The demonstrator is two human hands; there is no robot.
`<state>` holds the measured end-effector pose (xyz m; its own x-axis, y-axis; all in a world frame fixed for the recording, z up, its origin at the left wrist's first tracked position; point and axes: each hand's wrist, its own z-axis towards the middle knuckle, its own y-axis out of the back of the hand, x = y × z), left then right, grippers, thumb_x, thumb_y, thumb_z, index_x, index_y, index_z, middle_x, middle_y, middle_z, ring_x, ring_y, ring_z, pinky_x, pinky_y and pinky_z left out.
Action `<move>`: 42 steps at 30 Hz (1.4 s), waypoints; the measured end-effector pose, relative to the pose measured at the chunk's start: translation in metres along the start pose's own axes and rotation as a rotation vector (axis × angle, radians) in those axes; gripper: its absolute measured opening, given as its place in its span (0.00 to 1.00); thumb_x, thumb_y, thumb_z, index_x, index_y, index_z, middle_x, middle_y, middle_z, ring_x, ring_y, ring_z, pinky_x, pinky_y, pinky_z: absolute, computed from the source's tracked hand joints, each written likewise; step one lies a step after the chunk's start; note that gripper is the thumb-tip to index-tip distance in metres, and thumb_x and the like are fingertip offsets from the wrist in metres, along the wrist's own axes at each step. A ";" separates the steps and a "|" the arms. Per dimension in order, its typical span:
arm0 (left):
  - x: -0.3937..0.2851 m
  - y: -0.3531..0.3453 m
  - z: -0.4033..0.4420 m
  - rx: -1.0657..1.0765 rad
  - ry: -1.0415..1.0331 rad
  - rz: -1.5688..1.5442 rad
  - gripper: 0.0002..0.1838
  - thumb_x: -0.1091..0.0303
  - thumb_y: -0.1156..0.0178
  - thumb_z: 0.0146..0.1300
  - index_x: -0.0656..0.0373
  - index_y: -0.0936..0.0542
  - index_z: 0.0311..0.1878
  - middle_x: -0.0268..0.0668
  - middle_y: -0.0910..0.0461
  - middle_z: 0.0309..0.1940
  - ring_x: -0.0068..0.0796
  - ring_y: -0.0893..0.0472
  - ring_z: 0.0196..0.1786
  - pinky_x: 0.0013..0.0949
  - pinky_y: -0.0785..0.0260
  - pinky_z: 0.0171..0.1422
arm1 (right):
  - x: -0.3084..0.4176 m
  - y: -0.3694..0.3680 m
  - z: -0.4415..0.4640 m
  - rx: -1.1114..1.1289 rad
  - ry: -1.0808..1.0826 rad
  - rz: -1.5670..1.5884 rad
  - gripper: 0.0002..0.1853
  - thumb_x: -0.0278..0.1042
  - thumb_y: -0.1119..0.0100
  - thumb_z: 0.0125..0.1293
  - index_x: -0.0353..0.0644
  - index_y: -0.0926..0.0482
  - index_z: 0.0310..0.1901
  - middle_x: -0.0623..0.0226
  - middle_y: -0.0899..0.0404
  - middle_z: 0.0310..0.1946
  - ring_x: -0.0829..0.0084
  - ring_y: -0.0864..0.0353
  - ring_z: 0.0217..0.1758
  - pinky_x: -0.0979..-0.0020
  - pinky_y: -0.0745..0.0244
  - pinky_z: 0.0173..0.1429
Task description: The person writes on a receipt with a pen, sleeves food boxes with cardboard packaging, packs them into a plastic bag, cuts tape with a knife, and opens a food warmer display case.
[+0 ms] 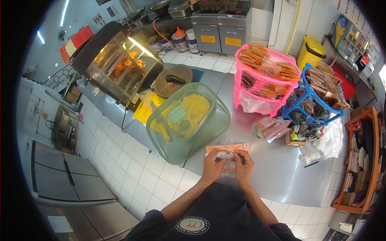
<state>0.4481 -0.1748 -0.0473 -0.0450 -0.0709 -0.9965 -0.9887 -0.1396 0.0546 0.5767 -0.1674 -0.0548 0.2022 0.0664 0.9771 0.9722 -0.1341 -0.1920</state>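
My left hand [214, 164] and my right hand [243, 165] meet close to the steel table's near edge, fingers pinched on a small clear plastic bag [229, 165]. The bag is crumpled between the fingertips, and I cannot make out what is in it. Behind and partly under the hands lies a flat orange packet [243, 147]. Left of the hands stands a large translucent green tub [219, 120]. A clear container [206, 127] inside it holds yellow food [197, 105], with a green scoop-like piece [177, 114] on top.
A pink tiered rack [268, 105] and a blue one [311, 116] hold many flat packets. A bagged bundle [270, 127] and white plastic bags [327, 142] lie by them. Beyond the tub are a round brown tray [161, 86] and a lit food warmer [120, 66].
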 end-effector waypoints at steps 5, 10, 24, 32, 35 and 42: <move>0.000 0.000 0.000 -0.003 -0.041 0.037 0.12 0.83 0.39 0.60 0.66 0.16 0.47 0.36 0.19 0.43 0.25 0.16 0.44 0.26 0.22 0.48 | 0.001 0.001 0.002 0.029 -0.039 0.017 0.05 0.22 0.42 0.72 0.31 0.20 0.46 0.67 0.19 0.41 0.77 0.16 0.40 0.76 0.19 0.47; 0.003 0.000 0.000 0.007 -0.037 0.011 0.10 0.83 0.41 0.62 0.65 0.18 0.47 0.36 0.18 0.44 0.22 0.17 0.44 0.27 0.23 0.46 | -0.001 0.002 0.000 0.014 -0.035 0.040 0.06 0.23 0.42 0.73 0.32 0.21 0.47 0.66 0.18 0.39 0.78 0.17 0.38 0.76 0.21 0.46; -0.007 0.000 -0.003 -0.010 -0.086 0.074 0.10 0.82 0.40 0.61 0.64 0.18 0.46 0.38 0.15 0.43 0.23 0.17 0.44 0.27 0.24 0.48 | -0.001 0.004 -0.001 0.025 -0.043 0.014 0.05 0.23 0.42 0.72 0.32 0.21 0.46 0.66 0.19 0.38 0.76 0.15 0.38 0.76 0.20 0.45; -0.004 0.000 -0.003 -0.018 -0.068 0.070 0.10 0.82 0.39 0.60 0.64 0.18 0.46 0.38 0.15 0.42 0.24 0.16 0.44 0.28 0.24 0.49 | -0.003 0.004 -0.002 0.027 -0.044 0.003 0.06 0.23 0.42 0.73 0.32 0.21 0.47 0.66 0.19 0.38 0.77 0.15 0.38 0.75 0.20 0.45; -0.004 0.000 -0.004 -0.018 -0.070 0.081 0.10 0.81 0.39 0.60 0.64 0.18 0.46 0.38 0.15 0.42 0.24 0.16 0.44 0.28 0.24 0.49 | -0.002 0.003 -0.002 0.030 -0.045 0.011 0.06 0.23 0.42 0.73 0.32 0.21 0.47 0.66 0.19 0.38 0.76 0.16 0.38 0.76 0.21 0.45; -0.009 -0.001 -0.003 -0.019 -0.077 0.038 0.09 0.79 0.38 0.62 0.64 0.18 0.45 0.37 0.15 0.40 0.22 0.16 0.42 0.27 0.24 0.45 | -0.002 0.006 0.005 0.135 -0.047 -0.090 0.06 0.22 0.42 0.73 0.31 0.21 0.47 0.67 0.17 0.39 0.80 0.18 0.38 0.77 0.21 0.43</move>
<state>0.4503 -0.1767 -0.0386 -0.0940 -0.0006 -0.9956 -0.9832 -0.1570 0.0930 0.5830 -0.1640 -0.0588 0.1155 0.1184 0.9862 0.9931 0.0088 -0.1173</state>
